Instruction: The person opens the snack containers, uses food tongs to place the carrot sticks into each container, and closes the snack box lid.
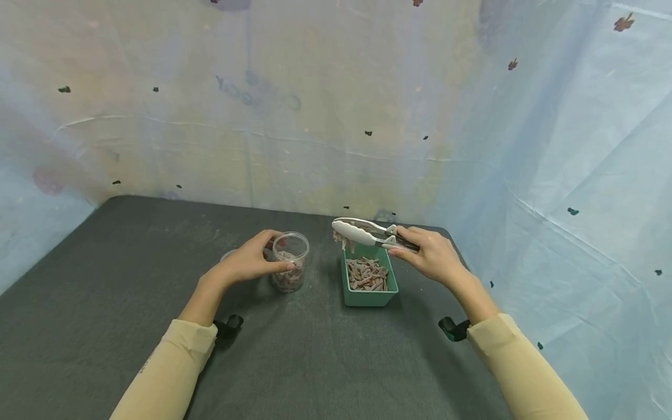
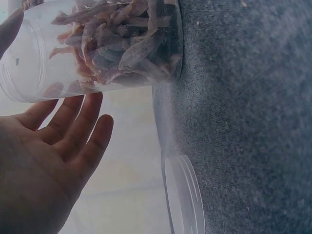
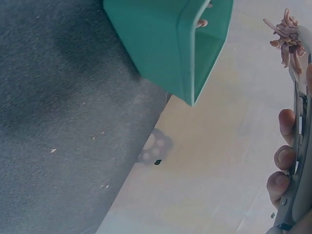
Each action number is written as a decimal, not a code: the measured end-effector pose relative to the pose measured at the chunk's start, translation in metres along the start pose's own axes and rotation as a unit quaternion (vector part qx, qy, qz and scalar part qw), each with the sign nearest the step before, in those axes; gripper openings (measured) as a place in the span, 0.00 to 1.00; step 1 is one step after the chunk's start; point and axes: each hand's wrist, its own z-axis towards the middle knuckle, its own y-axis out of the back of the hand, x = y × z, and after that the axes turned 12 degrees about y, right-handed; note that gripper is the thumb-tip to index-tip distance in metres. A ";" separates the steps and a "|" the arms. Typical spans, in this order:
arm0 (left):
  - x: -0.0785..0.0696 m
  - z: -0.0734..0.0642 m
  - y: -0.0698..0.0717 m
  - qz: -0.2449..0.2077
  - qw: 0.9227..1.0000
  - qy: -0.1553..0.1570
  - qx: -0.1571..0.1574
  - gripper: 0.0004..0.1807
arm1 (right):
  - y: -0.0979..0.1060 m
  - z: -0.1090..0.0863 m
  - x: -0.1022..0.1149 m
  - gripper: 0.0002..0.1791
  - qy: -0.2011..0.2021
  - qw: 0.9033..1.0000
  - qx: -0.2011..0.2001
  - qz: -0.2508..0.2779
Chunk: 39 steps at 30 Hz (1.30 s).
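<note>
My left hand [image 1: 244,261] holds a clear plastic jar [image 1: 290,281] near its rim, thumb on the near side and fingers at the far side. The jar stands upright, lidless, partly filled with brownish dried strips [image 2: 117,44]. To the right, my right hand [image 1: 431,256] grips black-handled tongs with white tips [image 1: 354,232]. A small bunch of strips [image 3: 287,41] is pinched between those tips, above the far left edge of a green rectangular container [image 1: 370,299]. More of the same strips [image 1: 367,274] lie inside that container.
A clear round lid [image 2: 184,195] lies on the dark grey table [image 1: 325,361], mostly hidden behind my left hand in the head view. Small crumbs [image 3: 53,150] dot the cloth. Pale patterned sheeting [image 1: 315,116] hangs behind and at the sides.
</note>
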 end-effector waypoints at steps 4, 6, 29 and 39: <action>0.000 0.000 0.000 0.002 1.000 0.000 -0.001 0.47 | -0.001 0.006 0.004 0.34 0.005 1.000 -0.002 -0.003; 0.000 0.000 -0.001 0.001 1.000 0.000 -0.001 0.47 | -0.001 0.009 0.005 0.34 0.007 1.000 -0.003 -0.004; -0.001 0.000 0.000 -0.001 1.000 0.001 -0.002 0.47 | -0.014 0.047 0.028 0.34 0.046 0.998 -0.023 0.030; -0.002 -0.001 0.000 -0.003 1.000 0.005 0.001 0.47 | -0.021 0.062 0.039 0.35 0.042 0.998 -0.008 0.055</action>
